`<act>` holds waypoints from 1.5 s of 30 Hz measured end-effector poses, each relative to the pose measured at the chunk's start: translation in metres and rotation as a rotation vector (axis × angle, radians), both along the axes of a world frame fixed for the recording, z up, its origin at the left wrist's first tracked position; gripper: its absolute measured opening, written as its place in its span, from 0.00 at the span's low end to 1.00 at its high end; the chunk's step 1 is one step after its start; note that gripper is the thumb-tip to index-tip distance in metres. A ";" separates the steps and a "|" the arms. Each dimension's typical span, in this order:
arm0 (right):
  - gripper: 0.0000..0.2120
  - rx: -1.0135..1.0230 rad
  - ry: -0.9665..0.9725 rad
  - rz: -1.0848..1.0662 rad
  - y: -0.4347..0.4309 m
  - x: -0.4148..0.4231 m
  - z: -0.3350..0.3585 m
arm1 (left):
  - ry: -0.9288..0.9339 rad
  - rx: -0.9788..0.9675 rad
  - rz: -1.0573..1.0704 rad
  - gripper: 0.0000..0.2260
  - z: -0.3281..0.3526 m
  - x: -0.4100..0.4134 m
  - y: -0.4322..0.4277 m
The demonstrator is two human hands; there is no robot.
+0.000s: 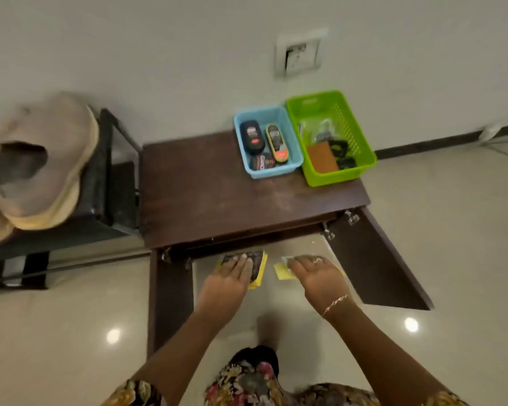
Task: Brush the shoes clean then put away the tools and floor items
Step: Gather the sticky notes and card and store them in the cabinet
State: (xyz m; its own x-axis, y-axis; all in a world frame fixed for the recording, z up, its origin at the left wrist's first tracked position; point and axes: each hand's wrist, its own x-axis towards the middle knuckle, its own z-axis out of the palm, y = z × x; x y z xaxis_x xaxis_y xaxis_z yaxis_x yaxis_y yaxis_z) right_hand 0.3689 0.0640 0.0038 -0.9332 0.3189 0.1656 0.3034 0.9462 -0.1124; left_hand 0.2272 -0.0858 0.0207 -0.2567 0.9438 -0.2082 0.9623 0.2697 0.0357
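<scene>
My left hand (232,278) holds a dark flat item with a yellow edge (257,268) in front of the open cabinet under the dark wooden table (206,200). To its right, my right hand (317,273) lies over a small yellow sheet (282,272); whether it grips the sheet I cannot tell. Both hands reach low, between the two open cabinet doors (170,300). A beige shoe (38,159) sits blurred on a dark rack (109,171) at the left.
On the table's back right stand a blue tray (247,159) with polish bottles and a green basket (361,148) with a brown pad and dark items. A wall socket (301,55) is above. Glossy tiled floor surrounds the table.
</scene>
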 end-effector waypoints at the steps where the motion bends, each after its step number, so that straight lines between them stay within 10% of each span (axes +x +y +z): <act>1: 0.19 0.008 0.036 -0.002 0.009 -0.008 -0.029 | 0.032 -0.005 -0.013 0.21 -0.031 -0.004 0.009; 14: 0.16 0.230 0.471 0.101 0.105 -0.104 -0.295 | 0.432 0.054 0.050 0.19 -0.277 -0.070 0.090; 33: 0.30 -0.015 0.018 0.096 0.107 -0.120 -0.309 | 0.369 0.015 0.142 0.31 -0.301 -0.086 0.094; 45: 0.20 -0.171 -0.195 0.030 0.115 -0.141 -0.276 | 0.232 -0.031 0.234 0.27 -0.295 -0.107 0.115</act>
State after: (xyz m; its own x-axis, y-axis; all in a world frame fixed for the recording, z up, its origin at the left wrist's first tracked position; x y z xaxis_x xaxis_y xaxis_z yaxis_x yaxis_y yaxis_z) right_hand 0.2277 0.1786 -0.2726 -0.9516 0.2988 -0.0725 0.3074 0.9273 -0.2137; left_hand 0.1203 0.0294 -0.2745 -0.5095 0.8480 -0.1462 0.8558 0.4817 -0.1886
